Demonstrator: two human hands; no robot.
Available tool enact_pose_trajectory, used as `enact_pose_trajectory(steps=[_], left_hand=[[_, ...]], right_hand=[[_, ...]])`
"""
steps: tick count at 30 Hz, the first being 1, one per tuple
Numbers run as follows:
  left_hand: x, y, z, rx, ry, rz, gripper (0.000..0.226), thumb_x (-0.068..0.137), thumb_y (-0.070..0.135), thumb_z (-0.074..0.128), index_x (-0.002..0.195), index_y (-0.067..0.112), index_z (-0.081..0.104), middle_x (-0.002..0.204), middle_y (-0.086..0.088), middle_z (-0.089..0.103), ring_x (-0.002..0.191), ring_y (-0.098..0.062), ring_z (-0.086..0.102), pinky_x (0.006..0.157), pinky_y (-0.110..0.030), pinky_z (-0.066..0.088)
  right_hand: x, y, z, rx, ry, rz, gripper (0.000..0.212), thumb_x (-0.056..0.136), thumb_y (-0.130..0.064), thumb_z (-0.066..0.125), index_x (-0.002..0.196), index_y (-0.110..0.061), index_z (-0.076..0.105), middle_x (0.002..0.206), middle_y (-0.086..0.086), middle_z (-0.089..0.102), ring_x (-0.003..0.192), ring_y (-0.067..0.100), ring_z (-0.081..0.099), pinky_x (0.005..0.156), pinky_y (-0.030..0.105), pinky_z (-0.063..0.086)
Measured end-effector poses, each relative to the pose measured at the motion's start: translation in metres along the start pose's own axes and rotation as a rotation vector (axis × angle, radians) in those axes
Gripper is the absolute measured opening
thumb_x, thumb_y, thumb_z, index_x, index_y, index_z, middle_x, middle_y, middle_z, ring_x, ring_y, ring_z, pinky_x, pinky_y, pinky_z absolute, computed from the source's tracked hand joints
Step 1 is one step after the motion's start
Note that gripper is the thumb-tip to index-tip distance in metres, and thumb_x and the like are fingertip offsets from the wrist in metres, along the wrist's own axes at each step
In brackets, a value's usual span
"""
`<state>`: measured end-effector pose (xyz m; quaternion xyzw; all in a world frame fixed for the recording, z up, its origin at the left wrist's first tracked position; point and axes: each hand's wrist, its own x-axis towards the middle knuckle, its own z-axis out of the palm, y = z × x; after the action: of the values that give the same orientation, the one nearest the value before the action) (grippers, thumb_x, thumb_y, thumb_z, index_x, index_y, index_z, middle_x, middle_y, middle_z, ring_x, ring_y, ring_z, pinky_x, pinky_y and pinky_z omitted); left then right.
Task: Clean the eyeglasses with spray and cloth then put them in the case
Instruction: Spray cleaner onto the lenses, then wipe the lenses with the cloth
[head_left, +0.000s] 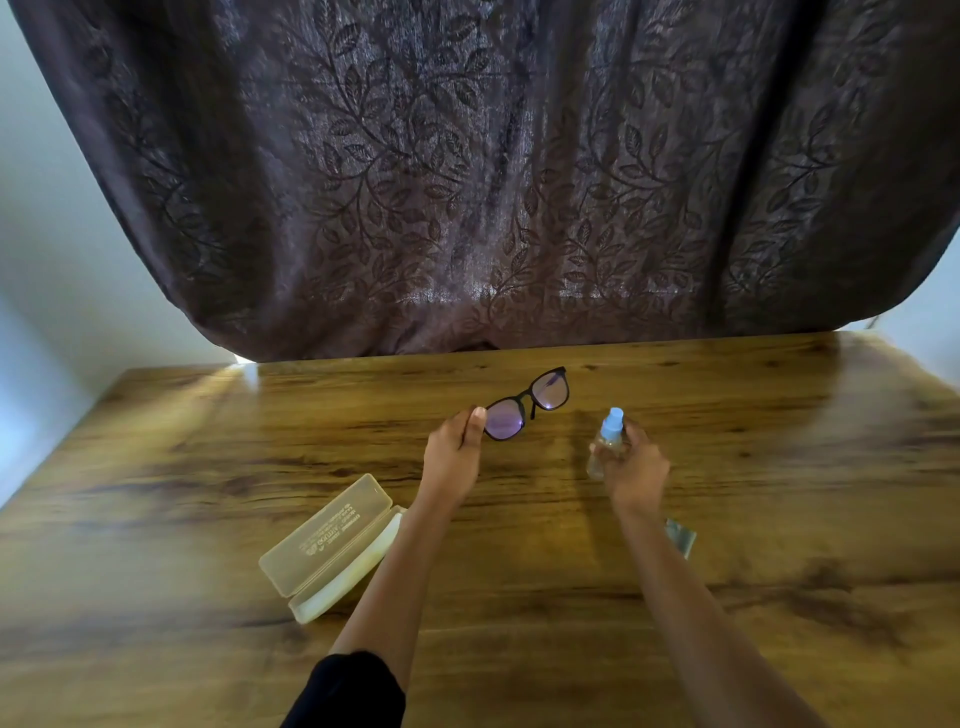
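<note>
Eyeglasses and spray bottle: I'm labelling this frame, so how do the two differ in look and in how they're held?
The eyeglasses have a black frame with purple-tinted lenses; the spray bottle is clear with a blue cap. The left hand pinches the eyeglasses at one end, tilted; the right hand grips the spray bottle roughly upright. Both are held over the table.
</note>
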<state>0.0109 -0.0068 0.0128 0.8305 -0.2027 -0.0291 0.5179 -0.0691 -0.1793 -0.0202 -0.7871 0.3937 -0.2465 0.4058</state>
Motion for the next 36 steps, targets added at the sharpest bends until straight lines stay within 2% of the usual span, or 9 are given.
enact_pose_trajectory(steps=[3,11,15,19,23,26,30,32,36], left_hand=[[0.0,0.0,-0.002,0.001,-0.007,0.005,0.044,0.098,0.035,0.032,0.086,0.001,0.057,0.062,0.002,0.046,0.059,-0.011,0.042,0.058,-0.026,0.035],[-0.001,-0.003,-0.004,0.006,-0.017,0.016,0.042,0.098,0.033,0.034,0.086,0.001,0.058,0.062,0.003,0.046,0.06,-0.011,0.043,0.062,-0.03,0.036],[-0.002,-0.001,-0.005,0.011,-0.031,0.014,0.038,0.098,0.034,0.033,0.075,0.008,0.051,0.061,0.004,0.044,0.058,-0.01,0.041,0.059,-0.029,0.035],[-0.003,0.0,-0.006,0.009,-0.041,0.021,0.041,0.098,0.034,0.033,0.084,0.004,0.057,0.064,0.002,0.047,0.06,-0.011,0.043,0.059,-0.028,0.035],[-0.007,0.0,-0.007,0.003,-0.038,0.026,0.036,0.098,0.033,0.033,0.071,0.014,0.047,0.063,0.004,0.045,0.059,-0.01,0.041,0.06,-0.029,0.035],[-0.009,0.0,-0.009,0.006,-0.037,0.023,0.034,0.098,0.033,0.033,0.073,0.015,0.047,0.064,0.007,0.046,0.06,-0.008,0.042,0.059,-0.027,0.035],[-0.014,0.002,-0.011,-0.008,-0.045,0.031,0.032,0.098,0.033,0.034,0.077,0.015,0.05,0.066,0.007,0.048,0.062,-0.006,0.044,0.062,-0.028,0.035],[-0.016,0.002,-0.012,-0.012,-0.04,0.025,0.032,0.098,0.033,0.034,0.081,0.013,0.053,0.068,0.006,0.049,0.064,-0.007,0.045,0.063,-0.028,0.036],[-0.023,0.0,-0.013,0.0,-0.042,0.053,0.034,0.098,0.033,0.033,0.072,0.016,0.044,0.065,0.006,0.046,0.06,-0.009,0.042,0.06,-0.029,0.035]], right_hand=[[-0.005,-0.001,0.0,0.005,0.005,-0.006,0.042,0.08,-0.009,0.067,0.121,-0.006,0.055,0.106,0.012,0.066,0.093,0.023,0.063,0.073,0.025,0.048],[-0.008,-0.003,0.001,-0.012,0.012,0.032,0.043,0.08,-0.006,0.067,0.121,-0.004,0.055,0.109,0.014,0.065,0.097,0.025,0.063,0.072,0.024,0.045],[-0.008,-0.003,0.002,-0.017,0.02,0.056,0.04,0.08,-0.004,0.066,0.119,-0.004,0.055,0.109,0.016,0.065,0.098,0.027,0.063,0.079,0.03,0.049],[-0.008,-0.003,0.003,-0.038,0.026,0.07,0.041,0.079,0.0,0.065,0.119,-0.002,0.055,0.111,0.018,0.064,0.1,0.029,0.062,0.081,0.033,0.05],[-0.01,-0.001,0.004,-0.086,0.024,0.057,0.05,0.079,0.0,0.064,0.127,-0.004,0.049,0.112,0.018,0.063,0.101,0.03,0.061,0.08,0.032,0.05],[-0.013,-0.001,0.004,-0.111,0.042,0.04,0.056,0.079,0.0,0.065,0.131,-0.004,0.045,0.118,0.018,0.06,0.104,0.031,0.06,0.082,0.033,0.05],[-0.021,0.002,0.0,-0.15,0.105,0.038,0.059,0.077,-0.001,0.066,0.13,-0.011,0.043,0.126,0.016,0.052,0.11,0.033,0.054,0.085,0.042,0.049],[-0.027,0.005,-0.003,-0.193,0.149,0.03,0.053,0.077,-0.005,0.066,0.126,-0.013,0.046,0.123,0.015,0.053,0.11,0.033,0.05,0.087,0.046,0.047],[-0.039,0.017,-0.011,-0.276,0.145,0.091,0.047,0.08,-0.013,0.062,0.124,-0.015,0.046,0.128,0.012,0.048,0.119,0.032,0.041,0.093,0.048,0.037]])
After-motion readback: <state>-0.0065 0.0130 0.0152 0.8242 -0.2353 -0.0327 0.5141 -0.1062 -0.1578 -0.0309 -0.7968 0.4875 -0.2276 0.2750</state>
